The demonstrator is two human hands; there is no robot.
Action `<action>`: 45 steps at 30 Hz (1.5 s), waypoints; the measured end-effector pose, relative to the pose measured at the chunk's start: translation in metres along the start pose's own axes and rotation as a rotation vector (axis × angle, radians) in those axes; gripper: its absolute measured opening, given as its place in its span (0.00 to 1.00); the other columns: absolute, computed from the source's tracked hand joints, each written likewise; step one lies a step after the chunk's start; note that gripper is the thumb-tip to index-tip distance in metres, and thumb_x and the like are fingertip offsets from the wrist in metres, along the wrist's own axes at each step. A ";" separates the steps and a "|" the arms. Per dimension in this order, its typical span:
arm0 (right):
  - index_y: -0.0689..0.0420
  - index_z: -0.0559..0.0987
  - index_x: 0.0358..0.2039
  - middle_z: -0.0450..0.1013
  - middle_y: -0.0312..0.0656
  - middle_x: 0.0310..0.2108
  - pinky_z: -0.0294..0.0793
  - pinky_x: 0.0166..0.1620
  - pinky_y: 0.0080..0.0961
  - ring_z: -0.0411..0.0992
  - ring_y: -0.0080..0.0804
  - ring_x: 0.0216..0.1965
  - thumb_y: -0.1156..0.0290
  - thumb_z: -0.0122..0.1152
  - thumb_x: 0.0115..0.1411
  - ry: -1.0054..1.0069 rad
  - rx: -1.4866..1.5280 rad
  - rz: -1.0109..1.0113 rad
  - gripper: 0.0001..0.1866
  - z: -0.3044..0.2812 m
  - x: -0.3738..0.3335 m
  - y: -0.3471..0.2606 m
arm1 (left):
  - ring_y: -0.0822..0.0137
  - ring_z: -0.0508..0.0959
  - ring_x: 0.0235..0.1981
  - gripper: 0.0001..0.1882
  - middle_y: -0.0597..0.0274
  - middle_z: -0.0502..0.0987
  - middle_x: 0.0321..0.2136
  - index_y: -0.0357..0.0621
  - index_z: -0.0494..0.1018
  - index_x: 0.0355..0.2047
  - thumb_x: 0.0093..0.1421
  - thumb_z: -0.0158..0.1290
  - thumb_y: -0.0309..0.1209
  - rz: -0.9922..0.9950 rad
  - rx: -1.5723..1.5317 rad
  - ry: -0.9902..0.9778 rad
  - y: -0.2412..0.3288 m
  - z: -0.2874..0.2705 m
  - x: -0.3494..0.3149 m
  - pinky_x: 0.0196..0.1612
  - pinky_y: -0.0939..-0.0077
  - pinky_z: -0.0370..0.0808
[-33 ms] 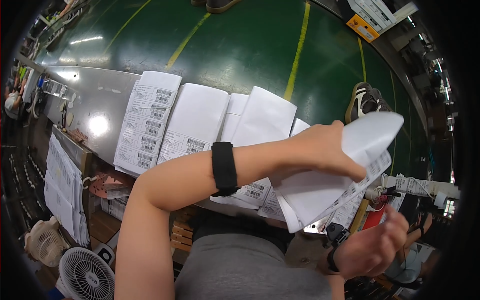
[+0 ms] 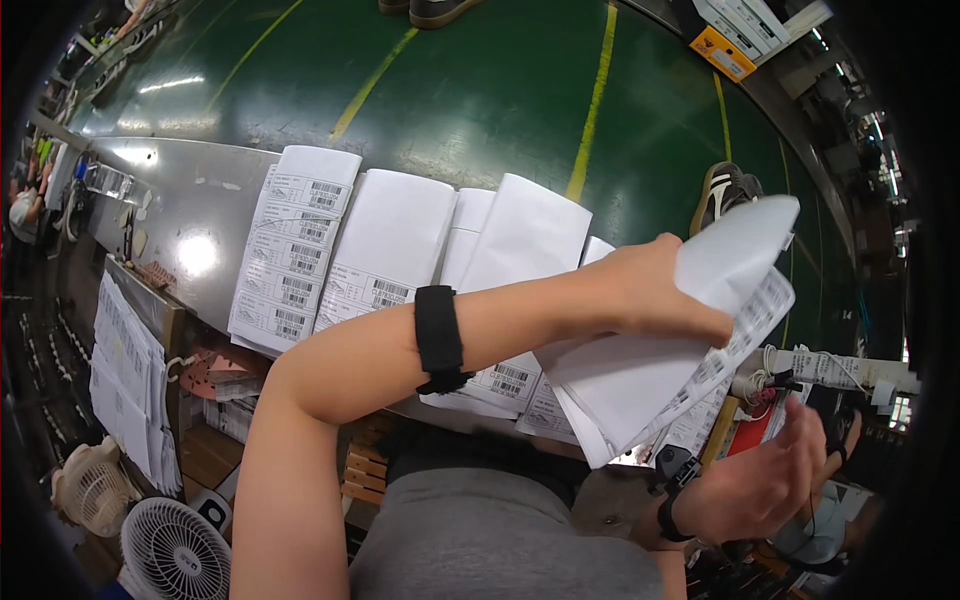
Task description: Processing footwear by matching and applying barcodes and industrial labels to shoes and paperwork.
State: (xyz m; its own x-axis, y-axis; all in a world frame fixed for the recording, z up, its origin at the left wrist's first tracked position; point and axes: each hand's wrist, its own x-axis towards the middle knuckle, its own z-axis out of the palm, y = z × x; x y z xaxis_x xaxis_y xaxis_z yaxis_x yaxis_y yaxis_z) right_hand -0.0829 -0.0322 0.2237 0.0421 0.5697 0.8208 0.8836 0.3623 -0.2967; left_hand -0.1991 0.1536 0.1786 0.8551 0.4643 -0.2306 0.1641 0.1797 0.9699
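Note:
My left hand (image 2: 665, 295) reaches across to the right and is closed around a stack of folded white label sheets (image 2: 640, 385). Their upper ends bend up past its fingers, and barcodes show along the lower right edge. Lower down on the right, my right hand (image 2: 752, 485) is raised beside the sheets, slightly blurred. Its fingers are loosely bent and nothing shows in them. More folded label stacks lie side by side under my left arm: one at the left (image 2: 300, 250), one beside it (image 2: 395, 225), and another (image 2: 530, 225) partly hidden by the forearm.
A metal bench (image 2: 195, 205) carries the stacks, and beyond it runs a green surface with yellow lines (image 2: 590, 110). Dark shoes (image 2: 722, 192) stand on it at the right. Boxes (image 2: 725, 52) sit at the far right. A white fan (image 2: 175, 550) and hanging papers (image 2: 130, 380) are at the left.
The sheets' upper ends have shifted slightly upward with my left hand. My right hand has turned, and its fingers point more upward now.

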 end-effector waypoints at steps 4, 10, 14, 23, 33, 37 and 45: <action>0.64 0.58 0.64 0.60 0.57 0.61 0.67 0.58 0.44 0.64 0.47 0.59 0.40 0.49 0.63 0.105 -0.003 0.456 0.42 0.018 -0.009 0.025 | 0.66 0.76 0.44 0.43 0.50 0.73 0.47 0.33 0.57 0.61 0.50 0.60 0.45 0.101 -0.547 -0.147 -0.006 -0.007 -0.013 0.45 0.73 0.75; 0.65 0.51 0.67 0.60 0.57 0.62 0.68 0.56 0.37 0.67 0.43 0.58 0.41 0.71 0.48 -0.247 0.746 0.974 0.59 0.034 -0.017 0.002 | 0.58 0.69 0.56 0.53 0.47 0.66 0.55 0.31 0.45 0.66 0.49 0.65 0.39 0.241 -0.604 0.117 -0.036 0.008 -0.045 0.60 0.66 0.66; 0.67 0.57 0.63 0.69 0.52 0.54 0.71 0.55 0.32 0.71 0.36 0.52 0.69 0.70 0.54 -0.446 0.755 0.946 0.42 0.043 -0.025 0.000 | 0.56 0.69 0.56 0.54 0.46 0.66 0.55 0.31 0.46 0.66 0.47 0.65 0.40 0.254 -0.494 0.181 -0.043 0.013 -0.085 0.60 0.63 0.65; 0.72 0.52 0.65 0.66 0.57 0.56 0.69 0.57 0.34 0.67 0.38 0.56 0.69 0.70 0.55 -0.341 0.803 1.040 0.45 0.066 -0.036 0.019 | 0.54 0.68 0.58 0.56 0.44 0.67 0.56 0.32 0.50 0.66 0.42 0.68 0.40 0.104 -0.686 0.351 -0.063 0.022 -0.175 0.60 0.63 0.65; 0.78 0.38 0.65 0.44 0.72 0.64 0.51 0.67 0.47 0.47 0.62 0.67 0.51 0.79 0.36 -0.626 0.429 0.722 0.73 0.081 -0.037 0.024 | 0.53 0.68 0.58 0.56 0.44 0.67 0.56 0.33 0.51 0.65 0.41 0.70 0.39 0.137 -0.774 0.470 -0.065 0.027 -0.176 0.60 0.63 0.65; 0.68 0.55 0.66 0.62 0.58 0.61 0.62 0.63 0.42 0.62 0.51 0.62 0.59 0.75 0.36 -0.240 1.518 1.383 0.59 0.035 -0.087 0.047 | 0.50 0.66 0.60 0.60 0.43 0.64 0.59 0.32 0.50 0.66 0.38 0.72 0.39 0.124 0.024 0.348 -0.055 -0.002 -0.133 0.60 0.63 0.65; 0.65 0.33 0.69 0.42 0.61 0.69 0.48 0.68 0.44 0.44 0.52 0.70 0.48 0.83 0.33 -0.524 0.651 0.891 0.79 0.067 -0.059 0.022 | 0.54 0.66 0.61 0.61 0.42 0.59 0.61 0.35 0.38 0.70 0.47 0.69 0.34 0.165 0.118 0.404 -0.041 0.020 -0.086 0.58 0.63 0.67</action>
State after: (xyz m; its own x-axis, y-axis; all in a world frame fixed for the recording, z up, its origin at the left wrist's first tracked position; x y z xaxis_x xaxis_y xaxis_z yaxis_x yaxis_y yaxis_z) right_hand -0.0972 -0.0080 0.1363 0.1881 0.9810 -0.0465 0.2366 -0.0912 -0.9673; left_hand -0.2690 0.0888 0.1603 0.6177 0.7841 -0.0607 0.1164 -0.0148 0.9931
